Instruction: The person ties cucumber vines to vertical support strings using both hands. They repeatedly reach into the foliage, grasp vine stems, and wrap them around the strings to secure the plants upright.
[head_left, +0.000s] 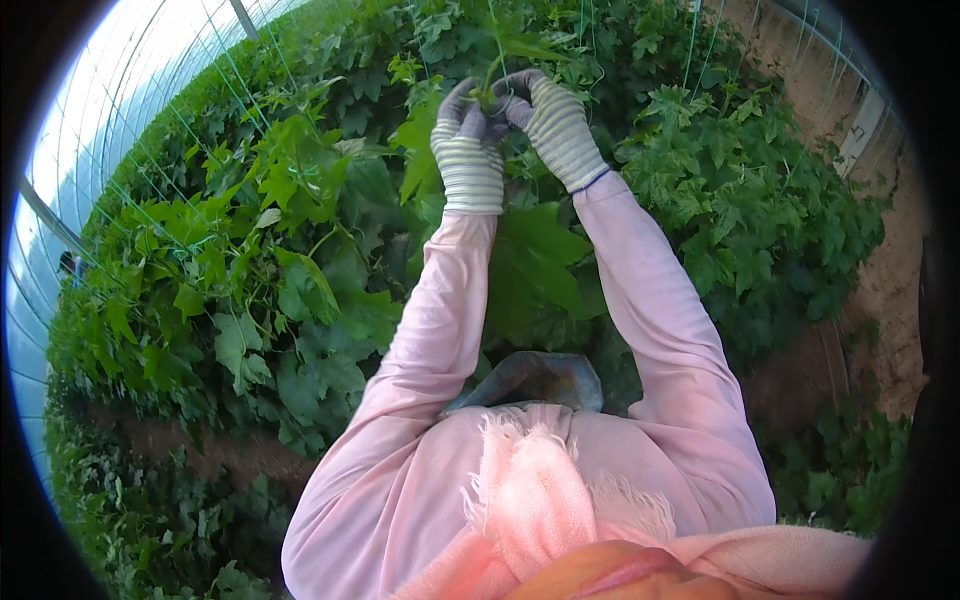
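Note:
Both my hands wear striped knit gloves with grey fingers and are raised close together at the top middle. My left hand (469, 154) pinches the green stem (491, 73) of a climbing plant between thumb and fingers, just below its leafy tip (517, 41). Against the same spot, my right hand (559, 124) has its thumb and bent forefinger closed around a thin strand of green twine (511, 96) beside the stem. The fingertips partly hide the stem and twine there. A broad lobed leaf (536, 262) spreads below, between my forearms.
Dense leafy vines (300, 300) stand left, and more foliage (720, 195) right. Green strings (232, 75) run up toward the greenhouse's plastic film wall (60, 180). Bare soil (892, 300) shows at right. A dark, bluish open-topped bag or pouch (540, 375) sits at my waist.

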